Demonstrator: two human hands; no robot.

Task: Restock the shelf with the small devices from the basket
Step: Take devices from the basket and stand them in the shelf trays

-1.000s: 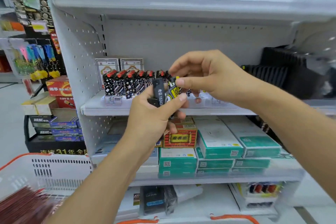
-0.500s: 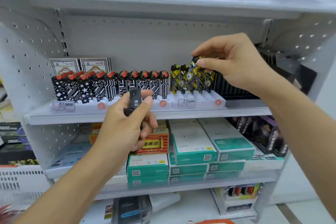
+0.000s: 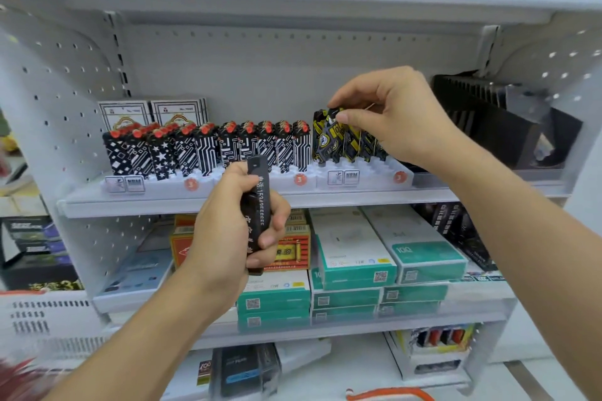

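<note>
Right hand (image 3: 400,114) lowered yellow device (image 3: 338,133) into white tray (image 3: 365,172) (rows upright).

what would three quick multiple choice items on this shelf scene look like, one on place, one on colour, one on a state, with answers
1. Where do the yellow and black devices stand?
A. right of the red-topped devices
B. on the bottom shelf
C. in the basket

2. What colour are the stacked boxes on the shelf below?
A. purple
B. white and teal
C. orange

3. What is the left hand doing?
A. lying flat on the shelf
B. hanging empty
C. gripping a black device

Answers:
1. A: they sit in the white tray at the right end of the row, beside the red-topped devices.
2. B: white lids with teal sides.
3. C: its fingers curl round the black device, while the right hand pinches a yellow and black one.
</note>
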